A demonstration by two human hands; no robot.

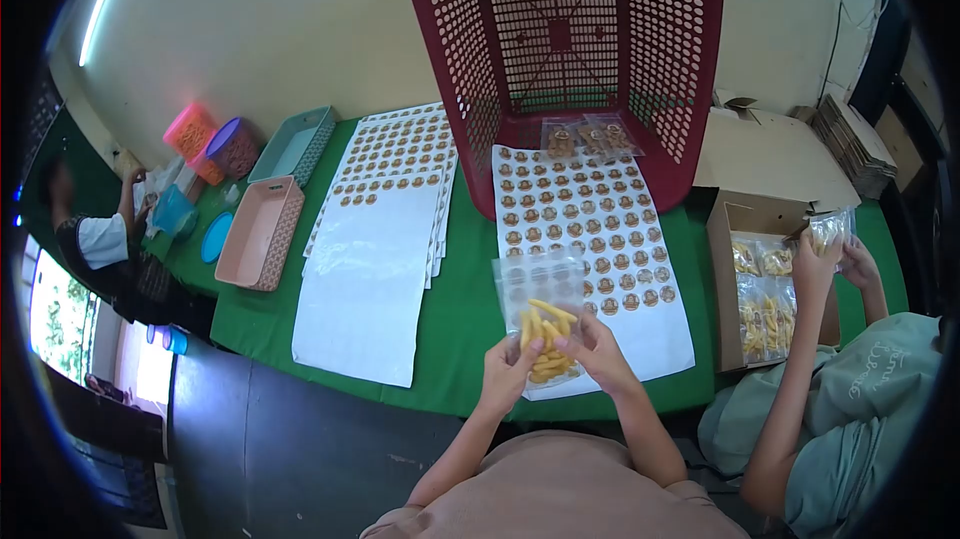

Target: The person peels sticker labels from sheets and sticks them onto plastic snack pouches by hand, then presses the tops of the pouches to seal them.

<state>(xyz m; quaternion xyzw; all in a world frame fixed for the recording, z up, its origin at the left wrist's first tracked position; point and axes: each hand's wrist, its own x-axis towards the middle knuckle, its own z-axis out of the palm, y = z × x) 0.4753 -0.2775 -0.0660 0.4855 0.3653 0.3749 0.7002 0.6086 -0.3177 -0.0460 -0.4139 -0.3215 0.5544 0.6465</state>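
Snack bag (550, 331) btwn L hand (512, 367) & R hand (602, 351), at near end of sticker sheet (582, 224); sheet on table (455, 339), far end in basket (560, 35) w/ packets (590, 139). L of sheet: sheet stack (370, 249), then trays (284, 239). R: box (760, 211) w/ bags inside (765, 311).

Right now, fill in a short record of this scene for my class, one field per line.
Left hand: grips clear bag of yellow sticks, left side
Right hand: grips same bag, right side
Under bag: sheet of round stickers
Work surface: green table
Behind bag: maroon basket, lying on its side
To the right: open cardboard box holding packets
To the left: pink tray
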